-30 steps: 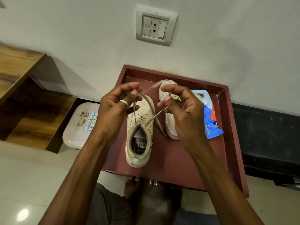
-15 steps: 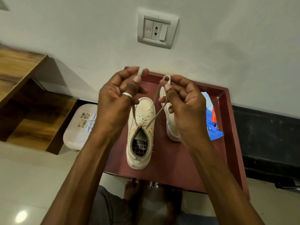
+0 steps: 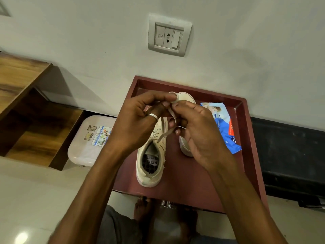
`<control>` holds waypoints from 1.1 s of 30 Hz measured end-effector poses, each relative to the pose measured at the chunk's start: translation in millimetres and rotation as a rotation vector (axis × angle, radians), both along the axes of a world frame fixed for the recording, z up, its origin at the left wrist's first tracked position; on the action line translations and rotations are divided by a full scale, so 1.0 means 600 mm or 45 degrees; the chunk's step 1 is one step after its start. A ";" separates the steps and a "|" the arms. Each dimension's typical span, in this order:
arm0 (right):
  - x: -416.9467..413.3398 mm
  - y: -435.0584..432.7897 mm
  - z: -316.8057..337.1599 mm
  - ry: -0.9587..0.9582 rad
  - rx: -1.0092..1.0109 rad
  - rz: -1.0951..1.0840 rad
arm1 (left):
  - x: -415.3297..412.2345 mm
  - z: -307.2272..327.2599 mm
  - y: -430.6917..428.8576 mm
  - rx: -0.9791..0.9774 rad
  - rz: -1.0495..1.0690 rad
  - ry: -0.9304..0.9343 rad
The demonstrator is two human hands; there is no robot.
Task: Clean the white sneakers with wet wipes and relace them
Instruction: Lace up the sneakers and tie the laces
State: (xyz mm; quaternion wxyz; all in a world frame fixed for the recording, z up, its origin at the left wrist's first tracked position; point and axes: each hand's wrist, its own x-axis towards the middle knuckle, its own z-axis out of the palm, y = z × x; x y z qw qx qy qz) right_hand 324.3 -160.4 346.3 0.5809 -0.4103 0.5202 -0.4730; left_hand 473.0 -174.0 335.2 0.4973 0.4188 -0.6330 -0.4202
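Two white sneakers stand on a dark red tray (image 3: 197, 182). The near sneaker (image 3: 151, 161) points away from me with its opening towards me. The far sneaker (image 3: 185, 143) is mostly hidden behind my right hand. Above the near sneaker's tongue my left hand (image 3: 137, 125), with a ring on one finger, and my right hand (image 3: 198, 131) meet fingertip to fingertip. Both pinch the white lace (image 3: 165, 131), which rises from the near sneaker's eyelets. A blue wet-wipes pack (image 3: 225, 127) lies on the tray to the right.
The tray sits against a white wall with a switch plate (image 3: 168, 35). A pale plastic stool (image 3: 91, 140) and a wooden shelf unit (image 3: 26, 111) stand to the left. My bare feet (image 3: 144, 206) show under the tray's near edge. A black base runs along the right.
My hands have come together from apart, and the lace ends they hold now meet above the near sneaker. They also sit slightly lower than half a second ago.
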 end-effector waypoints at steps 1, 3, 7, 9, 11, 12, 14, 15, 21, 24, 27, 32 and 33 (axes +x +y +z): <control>-0.001 -0.002 0.000 -0.051 -0.008 0.002 | 0.000 -0.003 -0.001 -0.015 -0.003 -0.045; -0.001 -0.002 0.000 -0.066 -0.028 0.001 | 0.003 -0.007 -0.004 -0.051 -0.015 -0.131; 0.003 0.003 0.002 0.118 -0.110 -0.085 | 0.004 -0.008 -0.003 -0.106 -0.092 -0.240; 0.006 0.005 0.007 0.150 -0.148 -0.110 | 0.002 -0.006 -0.001 -0.136 -0.066 -0.264; 0.008 0.006 0.010 0.145 -0.170 -0.115 | 0.000 -0.005 0.000 -0.165 -0.025 -0.277; 0.010 0.007 0.010 0.141 -0.169 -0.123 | -0.001 -0.005 0.000 -0.167 -0.022 -0.293; 0.010 0.007 0.008 0.166 -0.154 -0.142 | -0.003 -0.007 0.001 -0.119 -0.032 -0.342; 0.009 0.007 0.007 0.180 -0.147 -0.148 | -0.003 -0.008 0.000 -0.102 -0.023 -0.364; 0.000 0.004 0.010 0.115 -0.056 -0.225 | 0.013 -0.001 -0.004 -0.190 0.028 -0.426; 0.001 0.004 0.008 0.156 -0.047 -0.244 | 0.016 -0.009 -0.007 -0.303 -0.004 -0.547; 0.001 0.002 0.005 0.155 -0.010 -0.297 | 0.013 -0.020 -0.010 -0.384 0.040 -0.619; -0.004 -0.008 -0.014 0.284 0.015 -0.321 | 0.012 -0.031 -0.016 -0.480 0.166 -0.691; -0.005 -0.010 -0.020 0.372 -0.015 -0.317 | 0.012 -0.032 -0.017 -0.498 0.195 -0.707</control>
